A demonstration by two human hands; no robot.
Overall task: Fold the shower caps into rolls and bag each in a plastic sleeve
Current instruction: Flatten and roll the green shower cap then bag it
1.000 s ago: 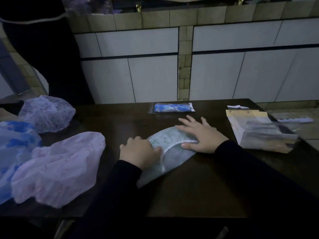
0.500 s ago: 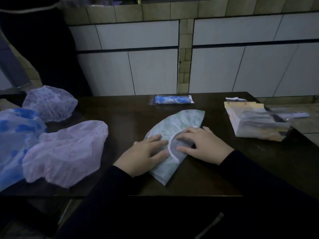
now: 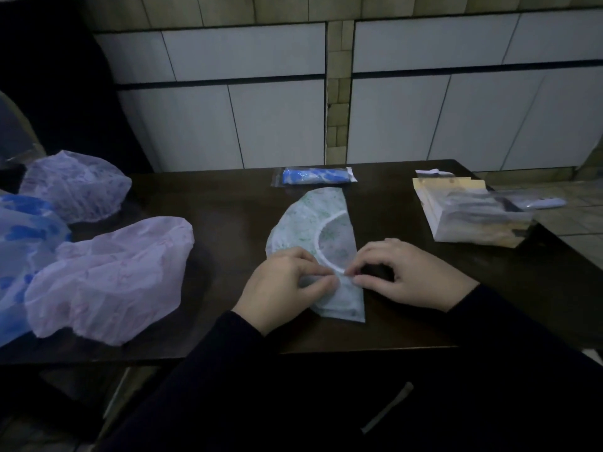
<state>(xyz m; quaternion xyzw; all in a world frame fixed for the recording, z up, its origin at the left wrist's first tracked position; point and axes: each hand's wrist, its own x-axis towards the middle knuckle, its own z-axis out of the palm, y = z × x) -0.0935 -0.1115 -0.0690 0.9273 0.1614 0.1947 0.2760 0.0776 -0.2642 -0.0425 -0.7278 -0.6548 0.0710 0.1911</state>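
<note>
A pale green-patterned shower cap (image 3: 313,220) lies folded into a half-moon on the dark wooden table (image 3: 225,203), its white elastic band curving across it. My left hand (image 3: 280,285) pinches the cap's near part between thumb and fingers. My right hand (image 3: 401,272) pinches the same spot from the right, fingertips almost meeting the left's. Behind the cap lies a blue cap rolled inside a clear plastic sleeve (image 3: 315,175). A stack of empty plastic sleeves (image 3: 470,216) sits at the right.
Unfolded caps lie heaped at the left: a pink one (image 3: 107,278), a lilac one (image 3: 76,185) and a blue-patterned one (image 3: 23,243). A tiled wall (image 3: 280,122) stands right behind the table. The table's right edge drops off beyond the sleeves.
The cap has been turned so its straight fold runs away from me. Both hands went from pressing flat on it to pinching its near end.
</note>
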